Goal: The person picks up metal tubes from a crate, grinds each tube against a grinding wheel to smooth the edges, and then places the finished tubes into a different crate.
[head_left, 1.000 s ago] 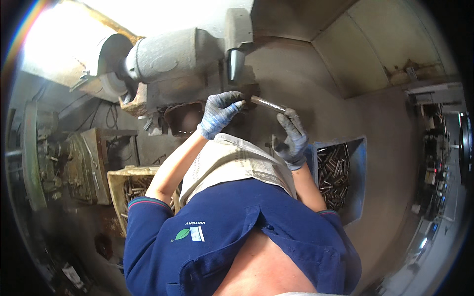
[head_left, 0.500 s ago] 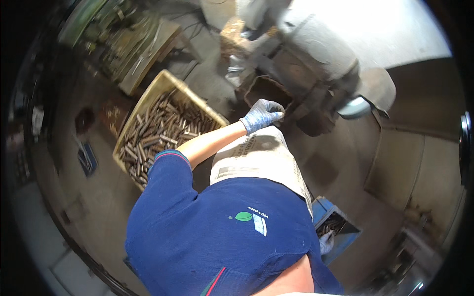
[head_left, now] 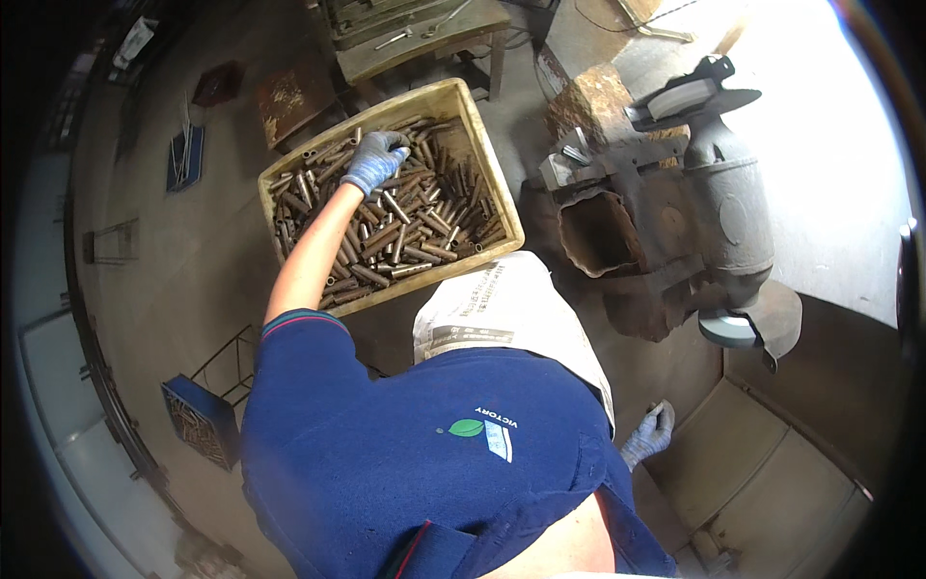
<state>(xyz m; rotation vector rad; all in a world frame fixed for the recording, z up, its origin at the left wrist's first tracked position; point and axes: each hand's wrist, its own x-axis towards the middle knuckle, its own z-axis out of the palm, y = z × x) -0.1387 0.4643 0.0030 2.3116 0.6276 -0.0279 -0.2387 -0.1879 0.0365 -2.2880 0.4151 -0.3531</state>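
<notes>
My left hand, in a blue-grey knit glove, reaches into a large cream plastic bin and rests on a heap of short brown metal tubes. Its fingers are curled together, and whatever lies under them is hidden. On the other side of my body, low at the right, my right hand wears a similar glove. The thumb and fingers of that hand are pinched around something small and brownish at their tips, too small to name.
Right of the bin stands a grey double-wheel grinder beside an open rusty metal box. A worktable with tools is beyond the bin. At left a blue tray of small parts sits on a stand. A whitish apron covers my lap.
My left hand has moved left from beside the rusty box into the bin. My right hand has come away from a blue container at lower right. The view has turned.
</notes>
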